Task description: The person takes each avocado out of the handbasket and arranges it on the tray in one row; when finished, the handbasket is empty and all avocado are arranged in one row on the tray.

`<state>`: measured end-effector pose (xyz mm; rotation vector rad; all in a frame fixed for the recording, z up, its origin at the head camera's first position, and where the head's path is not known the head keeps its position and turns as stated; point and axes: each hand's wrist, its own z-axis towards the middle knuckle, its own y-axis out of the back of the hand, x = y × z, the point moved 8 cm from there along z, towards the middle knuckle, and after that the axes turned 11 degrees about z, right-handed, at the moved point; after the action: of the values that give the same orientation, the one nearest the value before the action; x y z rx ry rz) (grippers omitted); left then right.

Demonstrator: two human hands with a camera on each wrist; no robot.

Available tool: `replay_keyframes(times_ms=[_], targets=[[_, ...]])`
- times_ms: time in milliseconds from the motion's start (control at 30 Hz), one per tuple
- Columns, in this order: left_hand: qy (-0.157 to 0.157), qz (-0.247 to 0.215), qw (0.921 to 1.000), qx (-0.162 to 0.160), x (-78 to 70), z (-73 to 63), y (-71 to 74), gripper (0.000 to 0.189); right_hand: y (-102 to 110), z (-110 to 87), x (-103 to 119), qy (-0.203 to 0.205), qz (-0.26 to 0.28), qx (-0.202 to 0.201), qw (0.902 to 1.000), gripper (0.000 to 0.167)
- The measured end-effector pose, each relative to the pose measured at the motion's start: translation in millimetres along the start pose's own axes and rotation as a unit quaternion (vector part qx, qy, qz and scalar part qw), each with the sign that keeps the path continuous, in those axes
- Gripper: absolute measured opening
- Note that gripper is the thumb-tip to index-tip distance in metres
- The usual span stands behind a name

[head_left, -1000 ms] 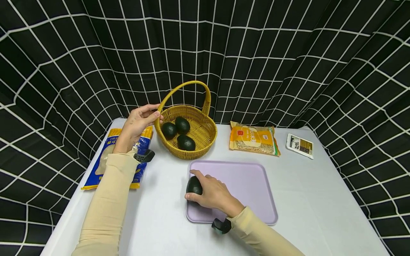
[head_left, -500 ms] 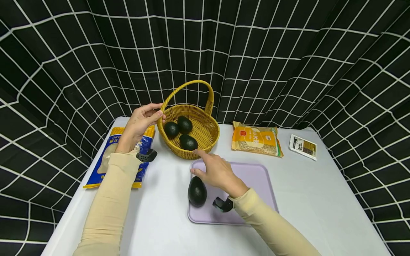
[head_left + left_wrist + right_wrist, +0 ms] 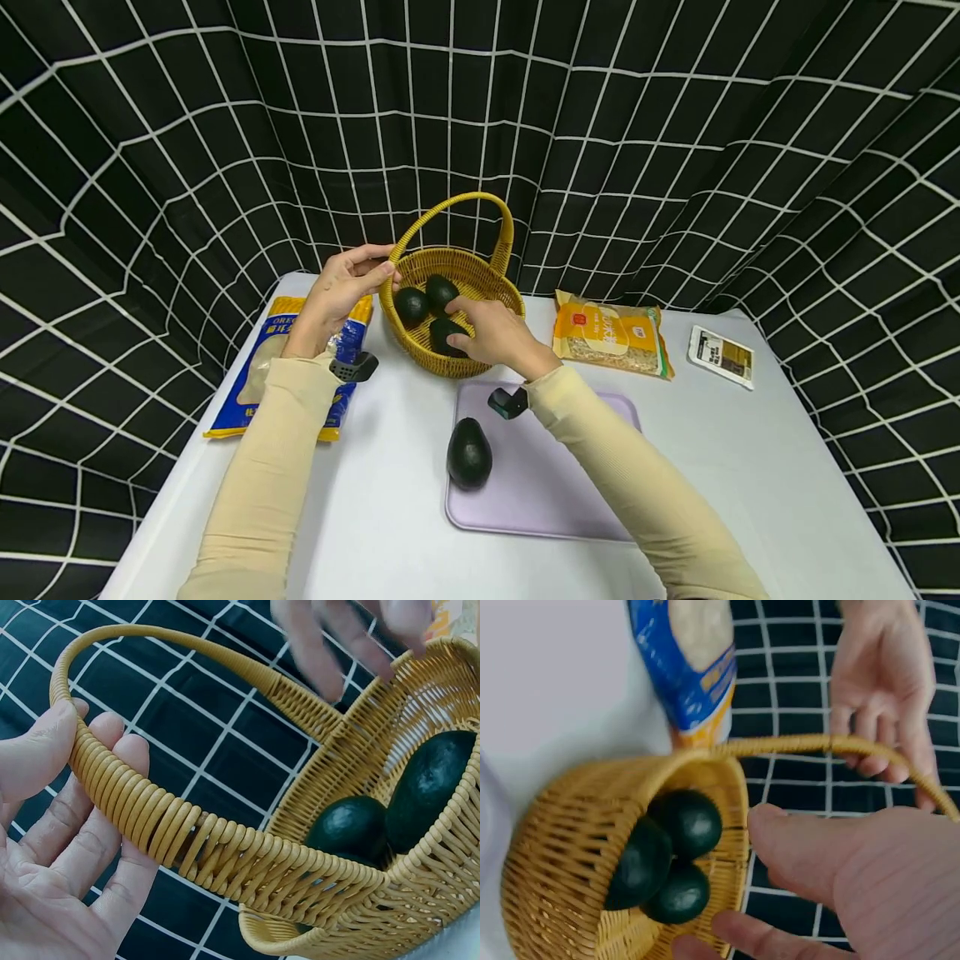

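Note:
My left hand holds the left side of the yellow wicker basket's handle, with thumb and fingers on either side of it. Three dark green avocados lie together in the basket. Over the basket's right side reaches my right hand, its thumb and fingers spread near the front avocado. In the right wrist view the thumb and fingers appear apart from the avocados. Another avocado rests at the left edge of the lilac tray, in front of the basket.
A blue and yellow bag lies left of the basket, partly under the left forearm. To the right are an orange bag of grain and a small white packet. Black gridded cloth hangs behind the table.
My right hand has let go of the avocado on the tray and moved up and away into the basket area. The left hand keeps its hold on the handle.

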<state>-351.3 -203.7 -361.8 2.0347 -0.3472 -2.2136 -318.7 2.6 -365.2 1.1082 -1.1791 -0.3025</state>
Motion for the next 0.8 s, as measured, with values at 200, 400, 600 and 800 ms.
replay_keyframes(times_ms=[200, 400, 600, 800], targets=[[0.008, 0.010, 0.9999, 0.005, 1.5, -0.5, 1.6, 0.040, -7, 28.3, -6, -0.010, 0.004, 0.028, 0.9995, 0.046], [0.010, 0.021, 0.9997, 0.002, 0.8, 0.1, 0.3, 0.038, -21, 44.7, -21, -0.041, -0.009, 0.059, 0.9974, 0.052], [0.003, 0.020, 0.9998, 0.007, -0.2, 1.2, 0.1, 0.040, -37, 53.9, -32, -0.060, -0.008, 0.091, 0.9940, 0.056], [0.006, 0.023, 0.9997, 0.005, 1.4, 0.7, 1.0, 0.039, -51, 60.5, -42, -0.082, -0.015, 0.113, 0.9901, 0.061]])
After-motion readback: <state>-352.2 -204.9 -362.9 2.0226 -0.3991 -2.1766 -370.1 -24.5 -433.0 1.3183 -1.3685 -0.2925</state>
